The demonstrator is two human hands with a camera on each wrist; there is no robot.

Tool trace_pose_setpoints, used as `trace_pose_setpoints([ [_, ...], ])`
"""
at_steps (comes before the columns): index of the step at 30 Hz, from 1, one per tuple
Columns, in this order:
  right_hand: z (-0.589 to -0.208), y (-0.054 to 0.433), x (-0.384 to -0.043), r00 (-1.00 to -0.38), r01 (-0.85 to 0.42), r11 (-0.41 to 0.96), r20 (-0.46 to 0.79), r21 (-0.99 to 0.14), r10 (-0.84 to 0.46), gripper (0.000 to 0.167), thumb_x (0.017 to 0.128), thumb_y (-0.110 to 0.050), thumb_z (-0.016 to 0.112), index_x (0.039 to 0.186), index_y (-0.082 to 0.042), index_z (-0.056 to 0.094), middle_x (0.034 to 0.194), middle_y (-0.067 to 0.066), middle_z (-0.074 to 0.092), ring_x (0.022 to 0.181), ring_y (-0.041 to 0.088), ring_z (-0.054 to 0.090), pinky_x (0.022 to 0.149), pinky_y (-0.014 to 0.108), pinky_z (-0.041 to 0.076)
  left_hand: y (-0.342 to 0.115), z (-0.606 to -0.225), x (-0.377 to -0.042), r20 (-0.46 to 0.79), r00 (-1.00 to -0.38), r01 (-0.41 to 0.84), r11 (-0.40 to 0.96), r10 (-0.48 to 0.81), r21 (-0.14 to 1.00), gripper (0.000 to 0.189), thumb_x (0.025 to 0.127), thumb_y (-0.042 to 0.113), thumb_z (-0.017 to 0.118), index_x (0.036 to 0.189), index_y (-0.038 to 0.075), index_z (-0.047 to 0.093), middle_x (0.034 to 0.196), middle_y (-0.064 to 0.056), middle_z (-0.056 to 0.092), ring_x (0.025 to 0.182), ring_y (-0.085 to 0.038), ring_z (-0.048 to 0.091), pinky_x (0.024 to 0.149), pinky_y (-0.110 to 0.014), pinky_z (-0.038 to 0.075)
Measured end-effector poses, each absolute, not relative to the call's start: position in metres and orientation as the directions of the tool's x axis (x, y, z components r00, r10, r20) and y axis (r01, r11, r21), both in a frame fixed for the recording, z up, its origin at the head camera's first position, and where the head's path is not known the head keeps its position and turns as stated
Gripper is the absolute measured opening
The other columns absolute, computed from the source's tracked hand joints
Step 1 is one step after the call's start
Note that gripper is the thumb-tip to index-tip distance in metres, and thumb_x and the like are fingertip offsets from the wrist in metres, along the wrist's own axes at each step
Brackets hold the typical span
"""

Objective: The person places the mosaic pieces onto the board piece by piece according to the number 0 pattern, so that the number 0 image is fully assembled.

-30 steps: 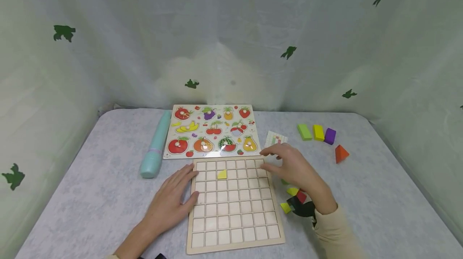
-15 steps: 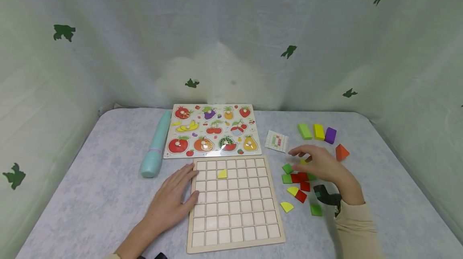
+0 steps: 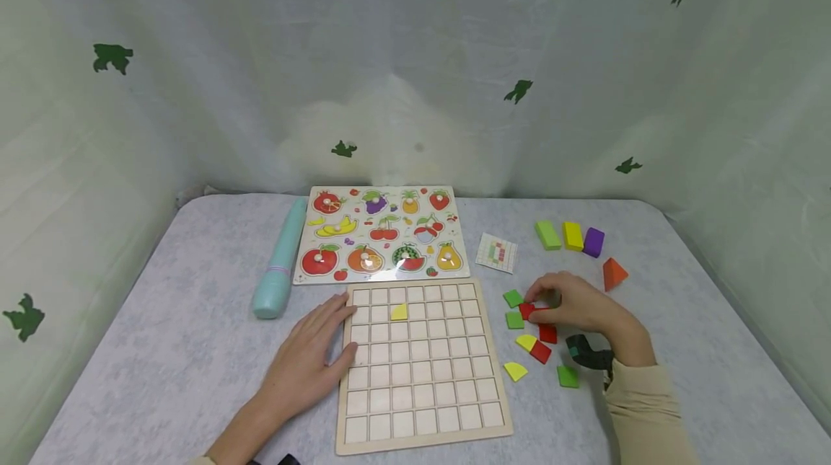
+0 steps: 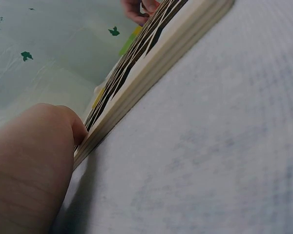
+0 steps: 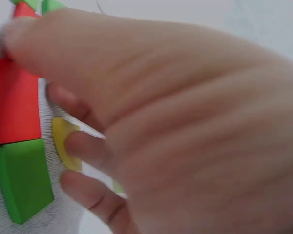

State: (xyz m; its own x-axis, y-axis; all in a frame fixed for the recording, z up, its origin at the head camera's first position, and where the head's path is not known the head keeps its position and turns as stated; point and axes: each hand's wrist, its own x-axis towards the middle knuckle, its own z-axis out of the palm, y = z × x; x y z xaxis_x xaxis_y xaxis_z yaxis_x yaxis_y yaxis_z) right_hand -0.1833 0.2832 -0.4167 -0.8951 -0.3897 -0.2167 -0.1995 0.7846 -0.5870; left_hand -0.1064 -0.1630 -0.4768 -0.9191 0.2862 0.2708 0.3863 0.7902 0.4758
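My left hand [image 3: 305, 350] rests along the left edge of a wooden grid board [image 3: 422, 399], fingers and thumb at its rim. One yellow quarter-round tile [image 3: 399, 312] lies in a cell in the second row. To the right of the board, my right hand [image 3: 578, 303] pinches a small red tile [image 3: 526, 311] between thumb and forefinger, low over the table. In the right wrist view, another red tile [image 5: 19, 102] and a green tile [image 5: 27, 180] lie beside the thumb. A yellow quarter-round [image 5: 63, 144] shows behind the curled fingers, which hide part of the pile.
Loose green, red and yellow tiles lie right of the board, among them a green square [image 3: 568, 377]. Behind are a pattern card [image 3: 497, 253], a fruit puzzle [image 3: 383, 234], a teal case [image 3: 279, 263], and several blocks such as a purple one [image 3: 594, 242].
My right hand has moved right from the board's upper right corner to the tiles, and a red tile there has shifted slightly in its fingers. The left hand stays put.
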Motion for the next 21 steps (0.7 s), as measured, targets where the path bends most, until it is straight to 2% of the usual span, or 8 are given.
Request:
trace_pose_setpoints([
  [2,-0.417,0.282,-0.184,-0.902,-0.214,0.790,-0.195,-0.574,-0.386,0.023,0.088,-0.026,0.083,0.106,-0.016,0.075,0.104,-0.001,0.070,0.091,0.018,0.056,0.073,0.028,0.055,-0.163,-0.477,-0.106,0.279,-0.917,0.390,0.789,0.286,0.474,0.055,0.093,0.025,0.072,0.144,0.011,0.057,0.160,-0.010,0.046,0.148,-0.032,0.042,0.119,-0.055,0.036],
  [7,-0.417,0.278,-0.183,-0.910,-0.236,0.814,-0.173,-0.531,-0.377,0.025,0.087,-0.025,0.083,0.110,-0.017,0.076,0.106,-0.001,0.069,0.095,0.020,0.054,0.076,0.029,0.054,-0.163,-0.476,-0.106,0.273,-0.919,0.387,0.791,0.286,0.473,0.055,0.093,0.025,0.072,0.144,0.010,0.057,0.160,-0.010,0.046,0.148,-0.032,0.043,0.119,-0.056,0.036],
  [12,-0.418,0.274,-0.183,-0.920,-0.230,0.830,-0.165,-0.507,-0.356,0.025,0.088,-0.030,0.082,0.109,-0.018,0.076,0.101,-0.003,0.067,0.094,0.018,0.054,0.072,0.028,0.054,-0.163,-0.476,-0.106,0.241,-0.928,0.369,0.794,0.284,0.484,0.056,0.094,0.027,0.071,0.145,0.011,0.055,0.161,-0.009,0.044,0.149,-0.030,0.040,0.121,-0.054,0.034],
  [21,-0.416,0.238,-0.182,-0.898,-0.385,0.772,0.010,-0.506,-0.441,0.023,0.090,-0.027,0.080,0.111,-0.019,0.075,0.100,-0.009,0.067,0.088,0.014,0.056,0.075,0.028,0.053,-0.162,-0.475,-0.106,0.246,-0.927,0.371,0.799,0.284,0.474,0.056,0.094,0.027,0.071,0.145,0.010,0.055,0.161,-0.010,0.045,0.149,-0.031,0.041,0.121,-0.055,0.035],
])
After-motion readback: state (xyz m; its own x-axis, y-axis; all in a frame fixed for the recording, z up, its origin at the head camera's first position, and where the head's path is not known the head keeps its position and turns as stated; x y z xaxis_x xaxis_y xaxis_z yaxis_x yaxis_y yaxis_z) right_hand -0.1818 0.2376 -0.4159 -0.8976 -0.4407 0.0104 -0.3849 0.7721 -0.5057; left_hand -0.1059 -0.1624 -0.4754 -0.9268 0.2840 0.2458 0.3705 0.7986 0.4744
